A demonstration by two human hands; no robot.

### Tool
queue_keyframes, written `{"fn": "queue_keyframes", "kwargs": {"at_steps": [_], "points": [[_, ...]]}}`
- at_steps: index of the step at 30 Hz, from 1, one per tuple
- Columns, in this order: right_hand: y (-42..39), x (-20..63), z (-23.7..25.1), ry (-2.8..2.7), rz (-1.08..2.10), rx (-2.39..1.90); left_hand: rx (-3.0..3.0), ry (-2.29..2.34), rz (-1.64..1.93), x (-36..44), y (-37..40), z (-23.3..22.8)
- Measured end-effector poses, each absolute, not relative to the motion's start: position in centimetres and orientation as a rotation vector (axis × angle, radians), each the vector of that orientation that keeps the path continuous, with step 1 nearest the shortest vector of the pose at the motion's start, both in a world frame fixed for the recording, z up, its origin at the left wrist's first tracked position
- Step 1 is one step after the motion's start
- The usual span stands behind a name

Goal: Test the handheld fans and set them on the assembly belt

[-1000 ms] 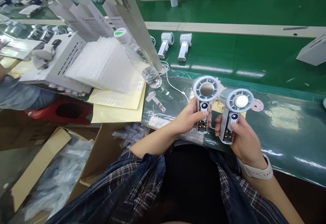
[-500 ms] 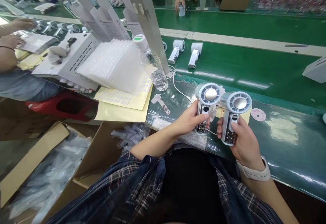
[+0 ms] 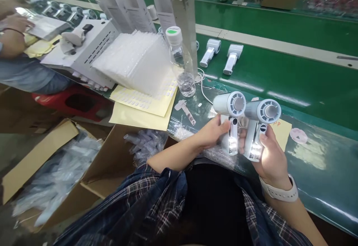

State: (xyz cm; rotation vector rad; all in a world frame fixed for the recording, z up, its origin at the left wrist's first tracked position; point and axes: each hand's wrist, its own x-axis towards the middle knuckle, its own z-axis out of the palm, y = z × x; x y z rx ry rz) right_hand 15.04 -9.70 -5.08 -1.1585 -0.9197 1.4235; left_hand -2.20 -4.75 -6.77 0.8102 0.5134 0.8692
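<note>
Two small handheld fans are up in front of the person, one in each hand, held side by side over the near edge of the green bench (image 3: 316, 156). Left hand (image 3: 213, 132) is wrapped around the handle of the left fan (image 3: 231, 121); right hand (image 3: 270, 155) is wrapped around the handle of the right fan (image 3: 258, 126), thumb lying across its front. Both grips are closed firmly on the handles.

Each fan stands with its handle roughly upright, long axis running from the hand up to the round head, the tops leaning a little away from the person. Both heads are barrel-shaped and turned the same way, their round grilled faces pointing to the right and slightly toward the camera. A bright white light glows low on each handle (it washes out whatever is printed there). The two fans sit just beside each other, heads nearly touching.

Beyond them, on the green belt (image 3: 279, 71), two more fans (image 3: 220, 54) lie flat, handles toward the person. A water bottle (image 3: 180, 61) with a white cap stands upright left of the hands, next to a stack of clear bags (image 3: 137, 65) and yellow sticker sheets (image 3: 142, 106). A white cable (image 3: 203, 87) curls by the bottle's base. An open carton (image 3: 109, 164) sits below the bench. A watch (image 3: 279, 193) is on the right wrist. Another person's arm (image 3: 12, 37) works at far left.
</note>
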Motion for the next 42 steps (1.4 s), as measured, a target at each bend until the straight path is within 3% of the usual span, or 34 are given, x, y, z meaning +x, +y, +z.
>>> {"fn": "queue_keyframes", "kwargs": {"at_steps": [6,10,14,18,21,24,27,30,36,42], "points": [[-9.0,14.9,-4.7,-1.373,1.122,-1.460,0.556,0.443,0.784,-3.5,-4.9,-8.3],[-7.0,17.4,-5.1,-1.614,0.598,-1.833,0.522,0.360,0.783,-4.5,-4.9,-8.8],[-4.5,18.5,-5.9,-1.934,0.328,-1.738,0.527,0.326,0.777,-4.8,-4.6,-9.2],[-3.6,19.1,-2.2,-1.777,0.041,-1.733,0.532,0.310,0.687,-4.5,-4.9,-9.2],[-3.1,18.8,2.3,-1.835,0.343,-1.492,0.528,0.318,0.605,-4.1,-5.7,-8.7],[-1.8,18.0,4.5,-1.964,1.002,-1.197,0.516,0.271,0.438,-3.9,-6.5,-8.1],[-0.4,17.3,3.8,-1.798,1.649,-1.139,0.524,0.221,0.306,-3.8,-7.1,-7.8],[0.4,17.0,1.9,-1.762,1.900,-1.186,0.502,0.236,0.267,-3.7,-7.7,-8.4],[-1.0,15.1,0.7,-1.955,1.848,-1.177,0.502,0.332,0.308,-3.6,-8.2,-10.3],[0.8,15.1,0.7,-2.018,1.072,-1.510,0.548,0.312,0.371,-3.9,-7.3,-9.0]]}}
